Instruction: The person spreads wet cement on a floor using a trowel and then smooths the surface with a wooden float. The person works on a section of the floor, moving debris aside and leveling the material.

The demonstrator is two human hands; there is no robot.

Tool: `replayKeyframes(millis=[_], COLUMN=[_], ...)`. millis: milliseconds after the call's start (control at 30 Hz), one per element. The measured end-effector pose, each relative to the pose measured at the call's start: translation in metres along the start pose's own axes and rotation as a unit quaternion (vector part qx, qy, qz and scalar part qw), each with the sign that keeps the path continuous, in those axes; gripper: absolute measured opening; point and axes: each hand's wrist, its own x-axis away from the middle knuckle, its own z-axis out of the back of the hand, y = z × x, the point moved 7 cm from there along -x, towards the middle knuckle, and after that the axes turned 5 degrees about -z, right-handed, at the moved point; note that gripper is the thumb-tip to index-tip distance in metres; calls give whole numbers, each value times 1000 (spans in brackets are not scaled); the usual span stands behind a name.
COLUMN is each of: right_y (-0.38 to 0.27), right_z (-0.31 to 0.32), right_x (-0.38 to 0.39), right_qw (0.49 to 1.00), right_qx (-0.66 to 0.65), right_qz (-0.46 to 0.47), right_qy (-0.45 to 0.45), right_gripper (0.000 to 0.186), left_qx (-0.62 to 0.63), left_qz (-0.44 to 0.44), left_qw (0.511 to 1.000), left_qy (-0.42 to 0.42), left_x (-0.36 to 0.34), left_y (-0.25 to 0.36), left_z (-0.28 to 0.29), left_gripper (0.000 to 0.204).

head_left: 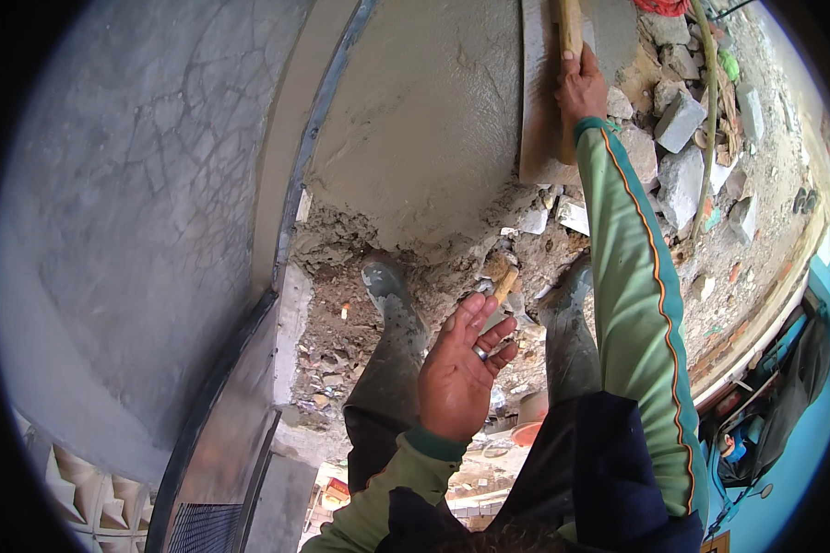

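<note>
Wooden-handled float (539, 120): right edge of wet concrete (424, 111), handle gripped by right hand (582, 92). Left hand (458, 376): palm up, loosely curled; hold on wooden stick (504, 284) uncertain. Risk: tilted float could gouge surface.

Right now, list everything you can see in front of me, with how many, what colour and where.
Wet-looking cement: one patch, grey, top centre
Flat board: one, brownish grey, on the cement's right side
Wooden handle: one, tan, along the board
Rubble: many pieces, mostly grey, right
Long thin strip: one, olive, across the rubble
Red bundle: one, red, top right
Crack-patterned surface: one, grey, left
Raised-pattern tiles: several, off-white, lower left
Covered object: one, black, lower right, kind unclear
Boots: two, muddy grey-green, centre
Left hand: one, green-sleeved, below centre, open
Right hand: one, green-sleeved, upper right, closed around the handle
</note>
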Motion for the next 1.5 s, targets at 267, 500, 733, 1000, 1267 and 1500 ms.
replayKeyframes(millis=[267,500,733,1000,1267,1500], right_y=[-5,54,81,-2,33,137], right_z=[-51,-31,1,6,36,29], right_x=[73,176,199,39,41,190], right_qw=[984,949,898,951,983,989], right_qx=[105,151,306,253,134,-25], right_qz=[107,228,265,175,85,-94], right_qy=[-97,-159,-173,34,89,115], right_gripper=[52,53,57,50,49,53], left_qx=[13,5,16,24,13,-6], left_qz=[-9,0,2,-3,-8,5], left_qw=[1000,1000,1000,999,1000,1000], left_qy=[8,17,20,21,20,21], left_x=[-2,-4,-6,-12,-9,-10], left_y=[0,-6,-10,-17,-10,-10], left_z=[6,3,1,2,3,0], left_gripper=[59,58,56,56,54,54])
